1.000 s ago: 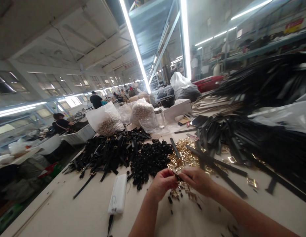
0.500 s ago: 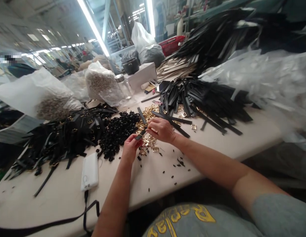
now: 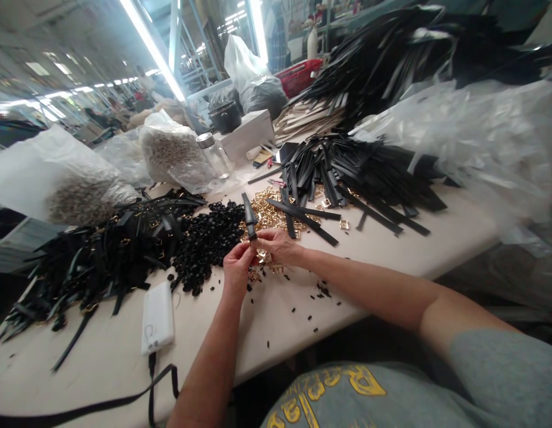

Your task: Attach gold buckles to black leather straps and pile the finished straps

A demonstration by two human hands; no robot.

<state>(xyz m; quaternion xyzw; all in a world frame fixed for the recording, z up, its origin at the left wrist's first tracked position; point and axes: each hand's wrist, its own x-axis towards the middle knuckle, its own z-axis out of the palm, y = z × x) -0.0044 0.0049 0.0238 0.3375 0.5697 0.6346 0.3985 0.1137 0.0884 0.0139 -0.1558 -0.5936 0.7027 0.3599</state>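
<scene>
Both hands meet over the table around a short black strap [image 3: 249,215], which points up and away from me. My left hand [image 3: 239,261] pinches its near end between thumb and fingers. From the other side, my right hand [image 3: 278,245] closes its fingertips on the same end; whether a buckle or loop sits there is hidden by the fingers. Behind and under the hands lies a heap of gold buckles [image 3: 269,205]. A mound of small black loops [image 3: 213,235] is left of the hands. Several loose black straps [image 3: 309,220] lie to the right.
Straps with buckles [image 3: 119,249] are piled at the left, a white power bank [image 3: 157,318] with a cable before them. More black straps [image 3: 369,169] and plastic sheeting [image 3: 472,131] fill the right. A glass jar [image 3: 214,156] and filled plastic bags [image 3: 171,148] stand behind.
The strap has turned from lying across my hands to pointing away from me. My right hand has come down beside my left. The view has shifted slightly.
</scene>
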